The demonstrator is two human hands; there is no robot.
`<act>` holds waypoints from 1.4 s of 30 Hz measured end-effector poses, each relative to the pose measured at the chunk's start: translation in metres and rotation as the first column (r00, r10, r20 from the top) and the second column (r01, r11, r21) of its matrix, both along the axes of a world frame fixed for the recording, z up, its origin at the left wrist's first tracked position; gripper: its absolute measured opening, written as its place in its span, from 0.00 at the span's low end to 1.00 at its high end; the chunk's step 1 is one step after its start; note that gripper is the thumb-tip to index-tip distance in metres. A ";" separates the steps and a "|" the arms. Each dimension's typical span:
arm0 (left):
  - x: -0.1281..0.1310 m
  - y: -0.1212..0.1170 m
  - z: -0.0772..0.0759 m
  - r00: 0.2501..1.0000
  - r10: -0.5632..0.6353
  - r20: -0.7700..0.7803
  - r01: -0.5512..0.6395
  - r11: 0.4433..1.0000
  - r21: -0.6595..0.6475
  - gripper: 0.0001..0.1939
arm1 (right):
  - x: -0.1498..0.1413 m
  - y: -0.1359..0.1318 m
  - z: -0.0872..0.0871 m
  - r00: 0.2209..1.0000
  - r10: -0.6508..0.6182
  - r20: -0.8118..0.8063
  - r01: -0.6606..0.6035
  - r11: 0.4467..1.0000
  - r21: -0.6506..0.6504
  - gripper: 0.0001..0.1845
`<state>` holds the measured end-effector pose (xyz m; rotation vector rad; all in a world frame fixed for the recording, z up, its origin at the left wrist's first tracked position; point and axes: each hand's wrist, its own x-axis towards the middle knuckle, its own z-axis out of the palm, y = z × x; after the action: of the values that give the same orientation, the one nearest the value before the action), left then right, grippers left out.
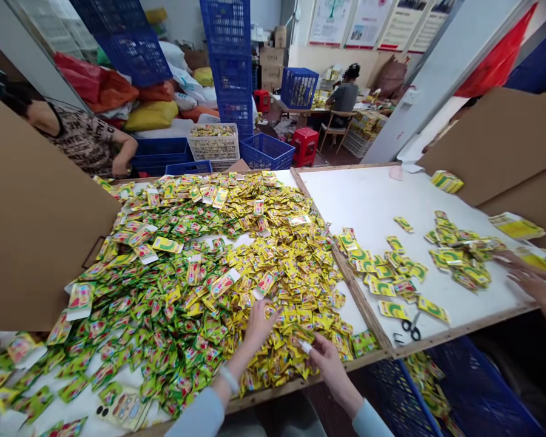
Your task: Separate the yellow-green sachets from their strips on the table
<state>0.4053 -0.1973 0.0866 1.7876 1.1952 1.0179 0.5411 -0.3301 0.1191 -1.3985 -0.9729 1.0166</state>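
A thick heap of small yellow sachets (295,261) covers the table in front of me, with green sachets (191,358) heaped on its left. My left hand (259,325) rests over the yellow sachets, fingers apart, close to a small printed box (267,282). Near the table's front edge, my right hand (330,364) pinches a small yellow packet (304,335) with a white end; its exact form is hard to make out. More small boxes with white open flaps, such as one box (225,283), lie on top of the heap.
A wooden strip (359,297) divides my table from the right one, where filled packs (382,273), scissors (411,329) and a co-worker's hands (528,279) are. Cardboard (40,218) stands at left. A blue crate (395,388) sits below right. A phone (125,408) lies front left.
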 end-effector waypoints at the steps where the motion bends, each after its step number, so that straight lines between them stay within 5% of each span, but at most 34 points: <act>1: 0.006 0.019 0.003 0.997 0.028 -0.074 -0.025 0.999 0.037 0.17 | 0.011 -0.005 0.000 1.000 -0.014 -0.018 0.014 1.000 -0.009 0.24; 5: 0.026 0.072 0.010 0.945 0.090 -0.314 -0.046 0.988 0.145 0.21 | 0.040 -0.032 0.003 0.995 -0.005 -0.098 -0.005 0.995 -0.098 0.22; 9: 0.027 0.077 0.017 0.882 0.033 -0.470 0.082 0.972 0.221 0.19 | 0.052 -0.047 0.005 0.942 -0.021 -0.334 -0.033 0.987 -0.156 0.16; 12: 0.010 0.051 0.029 0.834 -0.075 -0.547 0.262 0.925 0.273 0.21 | 0.052 -0.043 0.008 0.915 -0.021 -0.404 -0.024 0.994 -0.106 0.15; 18: -0.057 -0.043 0.049 0.712 -0.333 -0.618 0.604 0.740 0.297 0.35 | 0.010 -0.016 0.025 0.879 0.147 -0.454 -0.181 0.983 -0.031 0.16; 20: -0.075 -0.066 0.047 0.831 -0.320 -0.454 0.489 0.809 0.326 0.37 | -0.012 -0.012 0.033 0.863 0.201 -0.464 -0.230 0.973 -0.006 0.18; 22: -0.086 -0.081 0.042 0.969 -0.247 -0.018 0.247 0.955 0.162 0.45 | -0.035 -0.012 0.039 0.845 0.229 -0.483 -0.253 0.967 0.016 0.17; 24: -0.087 -0.091 0.037 0.916 -0.077 0.393 0.149 0.977 -0.156 0.51 | -0.056 -0.014 0.042 0.818 0.259 -0.513 -0.287 0.957 0.025 0.15; 26: -0.085 -0.100 0.037 0.812 0.038 0.583 0.192 0.924 -0.329 0.42 | -0.072 -0.016 0.044 0.795 0.308 -0.522 -0.353 0.935 0.013 0.14; 30: -0.096 -0.114 0.054 0.673 0.127 0.729 0.228 0.902 -0.367 0.28 | -0.077 -0.018 0.060 0.890 0.311 -0.332 -0.329 0.944 0.002 0.17; 34: -0.125 -0.125 0.071 0.667 -0.014 0.745 0.392 0.856 -0.336 0.22 | -0.078 -0.015 0.098 0.950 0.309 -0.034 -0.304 0.947 0.103 0.19; 39: -0.137 -0.137 0.083 0.738 -0.110 0.665 0.424 0.844 -0.330 0.22 | -0.111 -0.011 0.137 0.839 0.400 0.370 -0.510 0.814 0.278 0.09; 42: -0.138 -0.140 0.083 0.730 -0.177 0.660 0.476 0.824 -0.306 0.21 | -0.122 -0.012 0.150 0.629 0.413 0.659 -0.660 0.731 0.172 0.13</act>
<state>0.2672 -0.3372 0.1692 1.1020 0.5917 0.8920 0.4196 -0.3416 0.2686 -1.0720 -2.0627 0.7304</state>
